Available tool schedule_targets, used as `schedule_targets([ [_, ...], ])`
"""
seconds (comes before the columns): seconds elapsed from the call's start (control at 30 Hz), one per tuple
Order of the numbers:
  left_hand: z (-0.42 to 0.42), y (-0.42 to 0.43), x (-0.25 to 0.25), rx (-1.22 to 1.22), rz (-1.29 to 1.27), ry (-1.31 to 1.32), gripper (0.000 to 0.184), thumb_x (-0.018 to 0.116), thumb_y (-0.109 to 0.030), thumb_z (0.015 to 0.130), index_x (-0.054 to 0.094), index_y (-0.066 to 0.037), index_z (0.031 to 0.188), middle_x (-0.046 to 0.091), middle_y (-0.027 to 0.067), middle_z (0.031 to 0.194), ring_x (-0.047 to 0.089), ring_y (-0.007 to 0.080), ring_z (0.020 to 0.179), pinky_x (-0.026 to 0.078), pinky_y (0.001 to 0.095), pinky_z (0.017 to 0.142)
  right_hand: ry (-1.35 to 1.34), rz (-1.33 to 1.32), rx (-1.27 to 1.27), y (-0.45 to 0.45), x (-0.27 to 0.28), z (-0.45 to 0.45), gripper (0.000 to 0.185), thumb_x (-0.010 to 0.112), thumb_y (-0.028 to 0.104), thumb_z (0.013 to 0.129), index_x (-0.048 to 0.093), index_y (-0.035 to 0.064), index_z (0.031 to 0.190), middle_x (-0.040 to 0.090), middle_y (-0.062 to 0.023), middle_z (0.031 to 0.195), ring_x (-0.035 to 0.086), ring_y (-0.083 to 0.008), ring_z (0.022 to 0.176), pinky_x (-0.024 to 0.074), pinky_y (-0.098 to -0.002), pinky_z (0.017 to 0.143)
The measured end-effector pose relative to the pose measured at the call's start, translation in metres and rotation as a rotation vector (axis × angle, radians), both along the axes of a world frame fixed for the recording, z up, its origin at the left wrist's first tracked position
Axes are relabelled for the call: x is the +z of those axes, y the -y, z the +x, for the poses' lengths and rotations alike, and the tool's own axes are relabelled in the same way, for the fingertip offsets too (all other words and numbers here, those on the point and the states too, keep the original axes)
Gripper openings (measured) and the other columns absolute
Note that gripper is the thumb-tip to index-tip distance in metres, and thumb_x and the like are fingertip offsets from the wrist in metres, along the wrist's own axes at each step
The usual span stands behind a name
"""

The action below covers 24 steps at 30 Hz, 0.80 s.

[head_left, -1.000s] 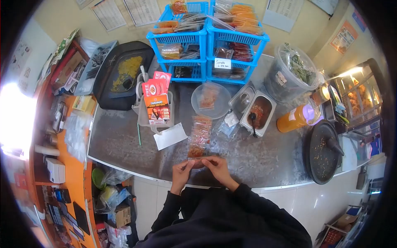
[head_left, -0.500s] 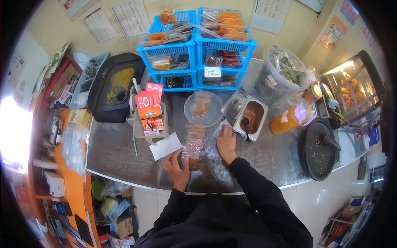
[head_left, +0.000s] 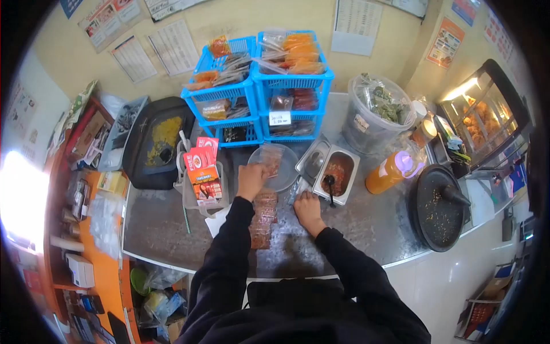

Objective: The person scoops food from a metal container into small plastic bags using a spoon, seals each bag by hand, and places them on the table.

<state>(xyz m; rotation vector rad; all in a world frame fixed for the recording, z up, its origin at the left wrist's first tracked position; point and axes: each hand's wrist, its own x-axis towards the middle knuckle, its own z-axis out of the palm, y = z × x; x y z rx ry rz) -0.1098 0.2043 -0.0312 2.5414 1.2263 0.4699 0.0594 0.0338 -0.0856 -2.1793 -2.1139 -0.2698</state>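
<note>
My left hand is over the near left rim of a round clear plastic tub, its fingers closed at the edge of a sachet of reddish-brown food. Below it, a strip of overlapping similar sachets lies flat on the dark metal table. My right hand rests on the table with fingers curled at some crumpled clear plastic; its fingertips are partly hidden. Right beside that plastic stands a steel container of red sauce with a black spoon in it.
Blue stacked baskets of packets stand at the back. Left are a box with red cards, a white paper and a black tray. Right are a tub of leaves, an orange bottle and a stone mortar.
My left hand has moved forward from beside the strip of sachets to the round tub. The right hand stays by the crumpled plastic. The whole view has shifted slightly.
</note>
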Motion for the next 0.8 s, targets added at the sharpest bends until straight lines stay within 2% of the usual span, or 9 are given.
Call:
schedule_targets([
  [0.1, 0.025, -0.015, 0.016, -0.074, 0.022, -0.480, 0.036, 0.086, -0.042, 0.070, 0.075, -0.017, 0.094, 0.075, 0.0046, 0.095, 0.071, 0.0289, 0.089, 0.040, 0.0517, 0.086, -0.113, 0.071, -0.087, 0.002, -0.007, -0.003, 0.022, 0.063, 0.013, 0.083, 0.070, -0.0001, 0.099, 0.069, -0.0220, 0.112, 0.069, -0.0324, 0.102, 0.0584, -0.0413, 0.077],
  [0.13, 0.029, -0.017, 0.016, -0.087, 0.076, -0.499, 0.039, 0.087, -0.044, 0.067, 0.075, -0.018, 0.093, 0.075, 0.0038, 0.094, 0.072, 0.0278, 0.089, 0.040, 0.0526, 0.087, -0.194, 0.055, -0.122, 0.006, -0.002, -0.007, 0.022, 0.064, 0.013, 0.084, 0.067, 0.0001, 0.102, 0.067, -0.0248, 0.118, 0.070, -0.0358, 0.102, 0.0610, -0.0436, 0.075],
  [0.2, 0.033, -0.015, 0.013, -0.116, 0.183, -0.539, 0.044, 0.090, -0.049, 0.061, 0.075, -0.018, 0.089, 0.076, 0.0024, 0.093, 0.073, 0.0255, 0.090, 0.039, 0.0543, 0.090, -0.354, 0.057, -0.158, 0.013, 0.008, -0.014, 0.019, 0.064, 0.015, 0.085, 0.066, 0.0023, 0.099, 0.067, -0.0221, 0.118, 0.070, -0.0361, 0.098, 0.0601, -0.0459, 0.074],
  [0.23, 0.035, -0.017, 0.012, -0.120, 0.177, -0.545, 0.043, 0.089, -0.048, 0.062, 0.075, -0.019, 0.090, 0.076, 0.0022, 0.093, 0.073, 0.0254, 0.089, 0.039, 0.0544, 0.090, -0.435, 0.056, -0.178, 0.017, 0.008, -0.015, 0.018, 0.065, 0.017, 0.086, 0.065, 0.0033, 0.098, 0.066, -0.0208, 0.119, 0.070, -0.0363, 0.096, 0.0596, -0.0471, 0.074],
  [0.33, 0.028, -0.022, 0.001, -0.136, 0.226, -0.476, 0.034, 0.086, -0.044, 0.069, 0.075, -0.019, 0.088, 0.075, 0.0041, 0.088, 0.073, 0.0256, 0.087, 0.038, 0.0546, 0.092, -0.550, 0.158, -0.175, 0.031, 0.023, -0.016, 0.014, 0.067, 0.020, 0.089, 0.064, 0.0066, 0.091, 0.070, -0.0150, 0.102, 0.070, -0.0352, 0.085, 0.0576, -0.0474, 0.069],
  [0.43, 0.021, -0.028, 0.000, -0.076, 0.032, -0.422, 0.026, 0.081, -0.040, 0.075, 0.076, -0.017, 0.085, 0.074, 0.0076, 0.083, 0.073, 0.0282, 0.084, 0.042, 0.0536, 0.087, -0.702, 0.231, -0.154, 0.046, 0.048, -0.020, 0.013, 0.068, 0.020, 0.092, 0.066, 0.0073, 0.091, 0.071, -0.0131, 0.093, 0.070, -0.0343, 0.078, 0.0555, -0.0469, 0.065],
  [0.53, 0.008, -0.031, 0.003, -0.001, -0.042, -0.170, 0.019, 0.077, -0.032, 0.080, 0.076, -0.014, 0.084, 0.074, 0.0114, 0.082, 0.072, 0.0317, 0.080, 0.050, 0.0500, 0.078, -0.866, 0.247, -0.145, 0.057, 0.072, -0.026, 0.010, 0.069, 0.017, 0.092, 0.069, 0.0068, 0.095, 0.070, -0.0132, 0.089, 0.070, -0.0327, 0.075, 0.0546, -0.0446, 0.063],
  [0.63, -0.002, -0.005, 0.041, -0.009, -0.130, 0.304, 0.015, 0.074, -0.019, 0.087, 0.075, -0.005, 0.086, 0.076, 0.0108, 0.082, 0.073, 0.0267, 0.073, 0.055, 0.0402, 0.069, -1.036, 0.396, -0.068, 0.052, 0.108, -0.033, 0.009, 0.070, 0.010, 0.091, 0.069, 0.0072, 0.099, 0.068, -0.0113, 0.086, 0.069, -0.0328, 0.077, 0.0537, -0.0423, 0.062],
  [0.8, 0.006, 0.093, 0.111, 0.010, -0.706, 0.877, 0.013, 0.071, -0.009, 0.095, 0.071, 0.003, 0.091, 0.074, 0.0074, 0.081, 0.071, 0.0137, 0.073, 0.053, 0.0266, 0.065, -1.144, 0.559, 0.036, 0.038, 0.167, -0.033, 0.023, 0.077, 0.005, 0.084, 0.067, 0.0063, 0.104, 0.067, -0.0089, 0.087, 0.069, -0.0301, 0.078, 0.0525, -0.0387, 0.063],
])
